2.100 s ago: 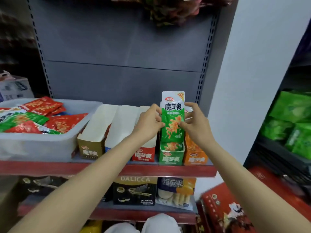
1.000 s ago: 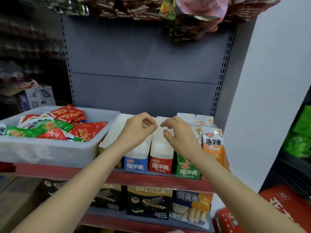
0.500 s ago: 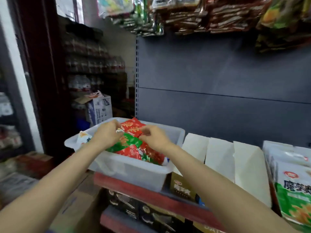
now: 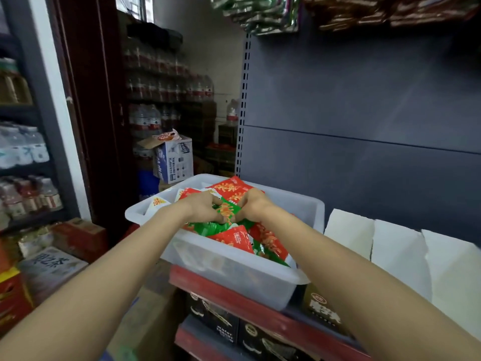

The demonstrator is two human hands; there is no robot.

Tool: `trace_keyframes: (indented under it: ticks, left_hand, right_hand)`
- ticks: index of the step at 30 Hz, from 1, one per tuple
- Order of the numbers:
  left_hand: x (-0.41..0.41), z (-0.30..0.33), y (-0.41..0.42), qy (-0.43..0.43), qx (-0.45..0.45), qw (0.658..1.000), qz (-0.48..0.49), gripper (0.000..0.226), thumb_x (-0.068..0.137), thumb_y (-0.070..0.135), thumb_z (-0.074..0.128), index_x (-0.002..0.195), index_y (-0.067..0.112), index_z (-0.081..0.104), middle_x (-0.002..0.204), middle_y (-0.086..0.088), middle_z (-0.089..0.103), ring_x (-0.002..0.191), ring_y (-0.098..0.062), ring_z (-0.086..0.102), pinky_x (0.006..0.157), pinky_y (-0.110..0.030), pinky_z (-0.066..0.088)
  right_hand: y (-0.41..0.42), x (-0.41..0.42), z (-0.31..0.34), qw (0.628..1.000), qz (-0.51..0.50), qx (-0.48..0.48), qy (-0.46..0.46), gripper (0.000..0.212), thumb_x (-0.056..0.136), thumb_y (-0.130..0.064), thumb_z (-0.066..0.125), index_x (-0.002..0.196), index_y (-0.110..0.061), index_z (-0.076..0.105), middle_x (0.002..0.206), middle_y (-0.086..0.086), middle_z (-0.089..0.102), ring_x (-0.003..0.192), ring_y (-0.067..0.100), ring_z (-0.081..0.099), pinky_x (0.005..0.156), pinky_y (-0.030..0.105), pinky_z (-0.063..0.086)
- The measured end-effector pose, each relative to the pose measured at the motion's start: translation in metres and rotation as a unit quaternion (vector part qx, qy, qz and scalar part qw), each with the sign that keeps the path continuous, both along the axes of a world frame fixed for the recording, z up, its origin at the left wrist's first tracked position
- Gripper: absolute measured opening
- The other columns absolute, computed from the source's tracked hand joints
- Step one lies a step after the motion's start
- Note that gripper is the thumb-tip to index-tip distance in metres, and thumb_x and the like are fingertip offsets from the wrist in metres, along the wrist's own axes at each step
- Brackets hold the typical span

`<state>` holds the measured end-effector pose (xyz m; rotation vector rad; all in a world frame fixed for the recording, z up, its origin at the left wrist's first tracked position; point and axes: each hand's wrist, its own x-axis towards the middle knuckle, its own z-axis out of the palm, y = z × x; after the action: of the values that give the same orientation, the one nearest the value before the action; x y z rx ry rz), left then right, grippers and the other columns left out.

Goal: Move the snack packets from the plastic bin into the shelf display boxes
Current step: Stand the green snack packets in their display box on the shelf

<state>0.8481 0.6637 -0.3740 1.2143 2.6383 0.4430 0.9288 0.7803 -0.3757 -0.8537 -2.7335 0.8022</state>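
A translucent white plastic bin (image 4: 260,280) sits on the red-edged shelf, holding several red and green snack packets. Both hands are inside it. My left hand (image 4: 201,207) and my right hand (image 4: 253,205) meet over a green snack packet (image 4: 226,211), and the fingers of each pinch it near its middle. Red packets (image 4: 234,238) lie around and below it. To the right, three shelf display boxes (image 4: 398,248) show their white cardboard backs; one brown box front (image 4: 321,307) shows beneath my right forearm.
The grey shelf back panel (image 4: 364,126) rises behind the bin. Hanging snack bags (image 4: 260,14) overhang the top. A lower shelf holds dark wafer boxes (image 4: 216,324). Left of the shelf stand cartons (image 4: 174,158), bottled water (image 4: 23,149) and floor boxes (image 4: 52,264).
My hands left the display boxes and went left into the bin, and my view turned with them. They have now closed in on one green packet.
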Motion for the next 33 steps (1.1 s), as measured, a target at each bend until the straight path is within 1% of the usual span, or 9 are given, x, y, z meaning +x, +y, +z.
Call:
trace_keyframes:
  ticks: [5,8,11,15,18,21,23,28,33]
  left_hand:
    - [0.011,0.003,0.008,0.005,0.060,0.998,-0.025,0.069,0.086,0.025,0.067,0.145,0.017,0.033,0.149,-0.003,0.037,0.132,-0.021,0.041,0.101,-0.025,0.033]
    - [0.017,0.004,0.010,0.021,0.138,0.990,-0.022,0.068,0.083,0.019,0.070,0.143,0.012,0.037,0.147,-0.007,0.038,0.132,-0.021,0.039,0.103,-0.026,0.032]
    - [0.025,0.005,0.010,0.041,0.210,0.977,-0.008,0.057,0.085,0.016,0.067,0.137,0.013,0.046,0.142,-0.009,0.042,0.131,-0.022,0.038,0.104,-0.028,0.032]
    - [0.043,0.010,0.013,-0.004,0.273,0.962,0.001,0.052,0.088,0.019,0.064,0.136,0.013,0.046,0.135,-0.009,0.052,0.127,-0.022,0.045,0.100,-0.031,0.038]
    - [0.071,0.018,0.017,-0.159,0.360,0.919,0.017,0.051,0.087,0.017,0.066,0.133,0.011,0.046,0.114,-0.010,0.064,0.102,-0.020,0.060,0.090,-0.033,0.047]
    - [0.107,0.021,0.022,-0.295,0.432,0.852,-0.006,0.048,0.086,0.000,0.064,0.130,0.005,0.046,0.089,-0.005,0.064,0.076,-0.014,0.063,0.071,-0.025,0.055]
    - [0.130,0.021,0.027,-0.321,0.447,0.834,-0.033,0.048,0.086,-0.008,0.060,0.129,0.005,0.045,0.083,-0.003,0.060,0.071,-0.011,0.061,0.058,-0.017,0.055]
    - [0.184,0.021,0.050,-0.340,0.443,0.825,-0.086,0.049,0.085,-0.011,0.058,0.127,0.012,0.048,0.080,-0.005,0.061,0.067,-0.012,0.062,0.054,-0.018,0.055]
    - [0.238,0.018,0.080,-0.356,0.407,0.831,-0.131,0.054,0.083,-0.011,0.061,0.130,0.015,0.047,0.083,-0.007,0.058,0.071,-0.016,0.062,0.061,-0.023,0.057]
  right_hand:
    - [0.007,0.009,0.002,0.999,-0.040,-0.028,0.021,0.037,0.074,-0.018,0.079,0.088,-0.011,0.046,0.098,0.008,0.054,0.094,0.021,0.052,0.078,0.031,0.045]
    - [0.015,0.013,0.000,0.987,-0.065,-0.097,0.112,0.031,0.079,-0.008,0.074,0.077,-0.013,0.043,0.099,0.013,0.059,0.099,0.026,0.058,0.090,0.039,0.050]
    - [0.023,0.022,-0.002,0.958,-0.090,-0.172,0.213,0.032,0.080,-0.001,0.067,0.074,-0.017,0.041,0.103,0.017,0.062,0.101,0.032,0.061,0.087,0.051,0.052]
    - [0.017,0.059,0.007,0.880,-0.081,-0.337,0.324,0.022,0.089,0.007,0.056,0.086,-0.009,0.040,0.097,0.013,0.057,0.084,0.023,0.064,0.053,0.023,0.056]
    - [0.012,0.099,0.010,0.848,-0.045,-0.387,0.359,0.022,0.087,0.008,0.057,0.095,-0.006,0.043,0.094,0.014,0.061,0.074,0.021,0.065,0.046,0.017,0.051]
    - [0.011,0.139,0.005,0.859,-0.012,-0.363,0.362,0.033,0.082,0.013,0.060,0.105,-0.007,0.046,0.095,0.016,0.066,0.075,0.024,0.067,0.058,0.025,0.058]
    - [0.013,0.166,0.004,0.866,-0.001,-0.341,0.366,0.041,0.080,0.016,0.060,0.112,-0.006,0.047,0.096,0.015,0.067,0.078,0.024,0.067,0.062,0.031,0.059]
    - [0.029,0.231,0.008,0.895,-0.043,-0.244,0.372,0.041,0.080,0.001,0.068,0.115,-0.015,0.053,0.101,0.009,0.069,0.091,0.025,0.067,0.076,0.041,0.057]
    - [0.049,0.298,0.008,0.906,-0.088,-0.153,0.384,0.041,0.078,0.003,0.070,0.110,-0.019,0.054,0.099,0.010,0.067,0.090,0.025,0.066,0.066,0.029,0.053]
